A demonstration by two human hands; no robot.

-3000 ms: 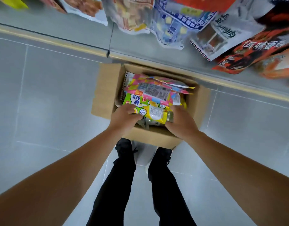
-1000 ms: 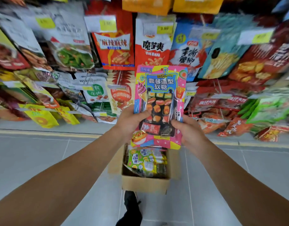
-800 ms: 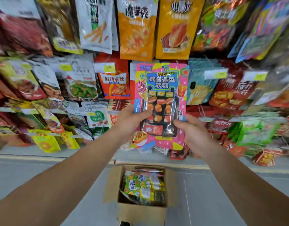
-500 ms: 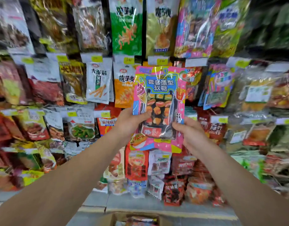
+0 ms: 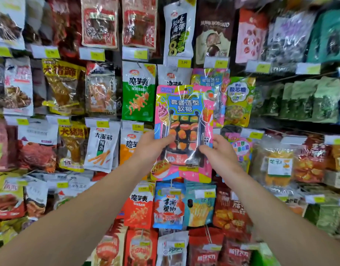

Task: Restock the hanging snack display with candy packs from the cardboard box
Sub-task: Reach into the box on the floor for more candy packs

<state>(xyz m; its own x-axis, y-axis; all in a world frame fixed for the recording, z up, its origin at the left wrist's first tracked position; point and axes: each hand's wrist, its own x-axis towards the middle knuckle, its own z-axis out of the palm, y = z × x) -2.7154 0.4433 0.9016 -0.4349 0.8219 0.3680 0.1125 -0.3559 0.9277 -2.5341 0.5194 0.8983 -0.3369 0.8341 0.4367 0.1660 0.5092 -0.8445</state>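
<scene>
A: Fingers?
B: Left hand [image 5: 149,148] pinches candy pack [image 5: 184,129] at its lower left edge, thumb on front. Right hand [image 5: 220,153] grips lower right edge, same way.
A: Pack posn?
B: Centre frame, upright, held in front of hanging snack display [image 5: 100,89]. Matching pink pack [image 5: 219,83] hangs just behind, upper right. Green pouch [image 5: 138,93] hangs left of it.
A: Box?
B: Not in view.
</scene>
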